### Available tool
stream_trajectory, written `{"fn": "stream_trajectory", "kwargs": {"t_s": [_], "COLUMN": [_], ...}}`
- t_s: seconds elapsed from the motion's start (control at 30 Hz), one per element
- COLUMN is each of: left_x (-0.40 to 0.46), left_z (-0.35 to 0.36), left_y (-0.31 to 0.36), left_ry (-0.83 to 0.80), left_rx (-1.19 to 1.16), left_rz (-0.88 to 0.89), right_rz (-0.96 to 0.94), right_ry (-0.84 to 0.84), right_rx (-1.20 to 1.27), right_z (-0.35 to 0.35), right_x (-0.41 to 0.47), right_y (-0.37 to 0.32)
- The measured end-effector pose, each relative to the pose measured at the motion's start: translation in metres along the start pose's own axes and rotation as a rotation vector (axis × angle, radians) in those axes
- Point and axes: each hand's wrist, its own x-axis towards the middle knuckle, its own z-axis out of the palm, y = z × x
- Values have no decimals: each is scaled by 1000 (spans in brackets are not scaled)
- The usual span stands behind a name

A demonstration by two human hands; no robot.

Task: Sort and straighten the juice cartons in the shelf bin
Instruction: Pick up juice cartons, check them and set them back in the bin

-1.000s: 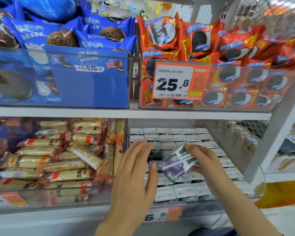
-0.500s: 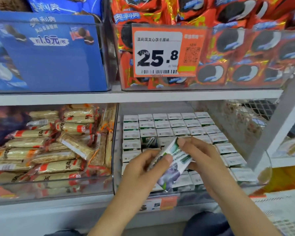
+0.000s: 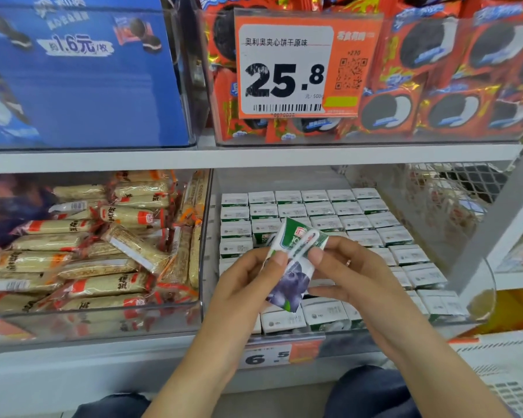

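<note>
Green and white with a dark berry print, one juice carton [image 3: 293,263] is held up tilted in front of the clear shelf bin [image 3: 483,285], above its near rows. The left hand [image 3: 248,285] pinches the carton's left edge between thumb and fingertips, and the right hand [image 3: 351,276] grips its upper right side, thumb on the printed face and fingers curled behind; a ring shows on one finger. Both hands are closed on this carton.

Behind and under the hands, the bin holds rows of upright cartons [image 3: 341,212], white tops showing, packed closely from the far wall toward the near edge. One gap in the third row from the far wall exposes the green side of a carton, though the held carton partly covers that spot, so its extent is unclear.

Left of this bin, another clear bin holds a loose heap of pale snack bars [image 3: 103,251] in orange-trimmed wrappers. On the shelf above sit a blue cookie display box [image 3: 82,79] at left and red cookie packs [image 3: 453,73] at right, with an orange price tag [image 3: 299,64] reading 25.8. A smaller price label [image 3: 269,356] reading 6.5 hangs on the near shelf edge below the hands.
</note>
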Motion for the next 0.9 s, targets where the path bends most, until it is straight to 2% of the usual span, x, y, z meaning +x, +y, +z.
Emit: {"fn": "stream_trajectory", "kwargs": {"t_s": [0.17,0.53,0.7,0.9], "left_x": [-1,-4,-6,-5], "left_z": [-1,-4,-6,-4], "left_y": [1,2,2,1], "left_ry": [-49,-60,2,74], "left_rx": [21,189,193,186], "left_rz": [90,220,266,295], "right_rz": [-100,-321,-335,-337], "right_ry": [-45,-71,-95,-31], "right_rx": [29,-156,-177,-195], "right_z": [-1,-4,-1,4], "right_x": [-1,-6,-5,-3], "right_y": [3,1,3,6]}}
